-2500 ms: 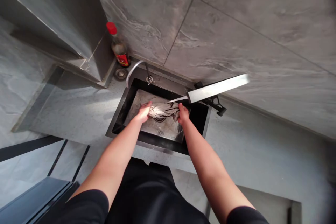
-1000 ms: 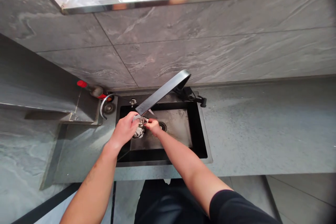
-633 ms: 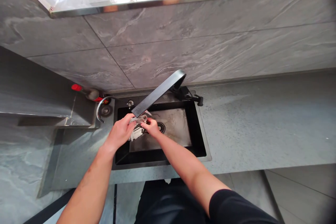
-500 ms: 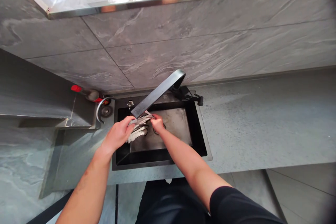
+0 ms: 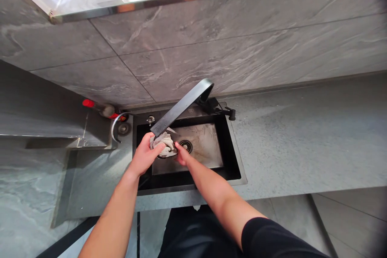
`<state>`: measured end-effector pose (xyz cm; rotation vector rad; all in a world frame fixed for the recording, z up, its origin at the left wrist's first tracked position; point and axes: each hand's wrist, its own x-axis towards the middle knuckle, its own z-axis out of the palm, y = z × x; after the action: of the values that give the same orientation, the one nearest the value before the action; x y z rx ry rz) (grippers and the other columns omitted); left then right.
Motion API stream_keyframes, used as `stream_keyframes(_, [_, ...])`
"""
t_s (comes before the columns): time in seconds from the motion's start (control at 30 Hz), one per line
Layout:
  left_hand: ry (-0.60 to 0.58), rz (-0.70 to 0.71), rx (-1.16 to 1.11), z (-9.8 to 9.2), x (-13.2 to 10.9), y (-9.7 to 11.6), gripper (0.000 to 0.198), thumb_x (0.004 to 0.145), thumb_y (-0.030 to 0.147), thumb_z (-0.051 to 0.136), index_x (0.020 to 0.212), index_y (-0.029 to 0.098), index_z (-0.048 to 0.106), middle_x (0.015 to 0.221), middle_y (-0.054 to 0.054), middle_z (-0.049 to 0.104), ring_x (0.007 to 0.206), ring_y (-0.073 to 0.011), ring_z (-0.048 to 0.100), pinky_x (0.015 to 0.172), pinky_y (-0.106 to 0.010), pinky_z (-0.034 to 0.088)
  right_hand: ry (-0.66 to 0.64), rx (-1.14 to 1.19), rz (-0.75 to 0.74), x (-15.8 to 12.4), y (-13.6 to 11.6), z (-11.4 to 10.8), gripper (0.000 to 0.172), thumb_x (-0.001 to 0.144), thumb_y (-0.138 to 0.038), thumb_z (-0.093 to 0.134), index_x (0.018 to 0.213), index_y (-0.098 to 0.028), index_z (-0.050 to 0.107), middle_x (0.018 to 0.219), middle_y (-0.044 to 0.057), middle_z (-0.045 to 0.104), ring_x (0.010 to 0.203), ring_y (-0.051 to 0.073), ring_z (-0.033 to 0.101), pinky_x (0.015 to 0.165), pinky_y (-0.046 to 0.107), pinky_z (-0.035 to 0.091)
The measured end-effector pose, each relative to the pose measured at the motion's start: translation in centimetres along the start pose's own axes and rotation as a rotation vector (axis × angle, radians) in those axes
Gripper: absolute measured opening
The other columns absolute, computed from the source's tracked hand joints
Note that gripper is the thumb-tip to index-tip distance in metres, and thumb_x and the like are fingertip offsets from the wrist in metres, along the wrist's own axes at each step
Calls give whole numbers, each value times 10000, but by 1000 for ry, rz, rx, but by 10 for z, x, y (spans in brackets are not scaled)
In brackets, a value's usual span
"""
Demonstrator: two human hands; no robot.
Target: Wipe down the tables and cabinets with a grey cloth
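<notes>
A crumpled greyish-white cloth (image 5: 165, 145) is bunched between my hands over the left half of the black sink (image 5: 231, 157). My left hand (image 5: 146, 151) grips its left side, thumb across the top. At the cloth's right side, my right hand (image 5: 182, 154) presses with its fingers, partly turned away from view. Right above the cloth is the end of the black faucet (image 5: 183, 107), whose flat spout slants down to the left. Beside my right hand, the round drain (image 5: 185, 146) shows in the sink floor.
Left of the sink stand a bottle with a red cap (image 5: 88, 103) and a thin curved metal spout (image 5: 114, 127). A small black tap-like fitting (image 5: 231, 113) sits at the sink's back right corner. The grey countertop (image 5: 296, 137) runs right, along the tiled wall (image 5: 242, 56).
The cloth, stretched out between my hands before, is now gathered into a bundle. My right hand has moved lower, uncovering the drain. My view has shifted slightly.
</notes>
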<state>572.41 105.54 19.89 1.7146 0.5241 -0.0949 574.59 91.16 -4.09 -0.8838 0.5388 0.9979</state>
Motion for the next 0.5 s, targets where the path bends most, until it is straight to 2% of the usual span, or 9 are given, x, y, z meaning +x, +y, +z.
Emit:
stream_keyframes(0.1, [28,-3,-181,16,6,-3,700,653,294,950,1271,220,630,1217,-91,770,1090,-289,747,998,-421,593,-37,73,57,4,4,17,628,948,-794,567,1128,-223,756,978,126,813,941,355,777,888,669,607])
stream_keyframes(0.17, [59,-11,-263,18,12,-9,693,640,217,896,1274,210,616,1217,-89,772,1088,-280,749,1001,-414,595,-13,131,18,11,-2,26,603,942,-792,591,1098,-228,737,983,121,813,980,348,780,917,631,622])
stream_keyframes(0.23, [98,-27,-306,11,21,-23,669,625,180,818,1263,207,618,1186,-74,776,1067,-268,750,990,-402,597,52,183,-57,21,-12,29,455,892,-669,732,1053,-245,699,977,91,812,996,316,780,935,542,641])
stream_keyframes(0.3, [172,-97,-233,-4,34,-43,632,592,176,751,1216,211,655,1102,-43,776,1012,-254,747,949,-380,600,145,224,-141,29,-26,25,350,814,-489,824,1012,-268,637,941,43,800,960,276,776,918,465,652])
stream_keyframes(0.4, [305,-249,-33,-27,53,-80,559,522,141,701,1077,208,734,999,-30,765,974,-251,724,904,-355,583,293,248,-267,36,-48,10,358,744,-348,803,996,-292,555,866,-28,756,867,216,748,860,378,649])
stream_keyframes(0.5, [356,-341,-7,-26,62,-111,505,482,93,699,970,212,746,929,-46,758,974,-277,710,864,-362,574,431,217,-375,37,-64,-6,393,696,-292,756,1033,-293,553,843,-58,720,800,179,700,782,301,613])
